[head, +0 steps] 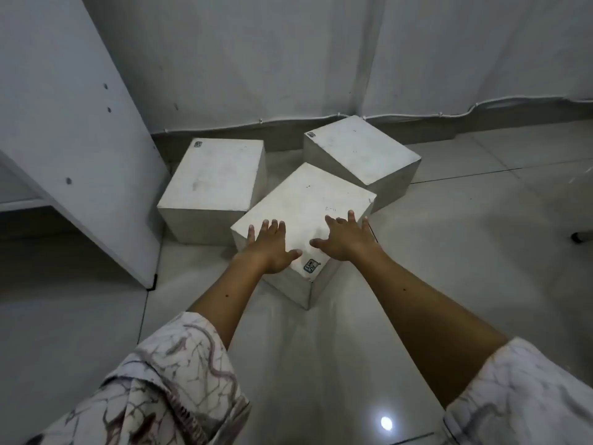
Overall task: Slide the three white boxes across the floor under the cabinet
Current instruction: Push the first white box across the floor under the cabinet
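Floor of pale glossy tile runs to a grey wall. Cabinet, white with small holes in its side panel, stands at nine o'clock, its base raised off the floor. Three white boxes sit on the floor: left box at eleven o'clock just beside the cabinet, far box at one o'clock by the wall, near box at centre, touching both others. Left hand and right hand lie flat on the near box's top, fingers spread apart, gripping nothing. A small label sits at that box's nearest corner, between the hands.
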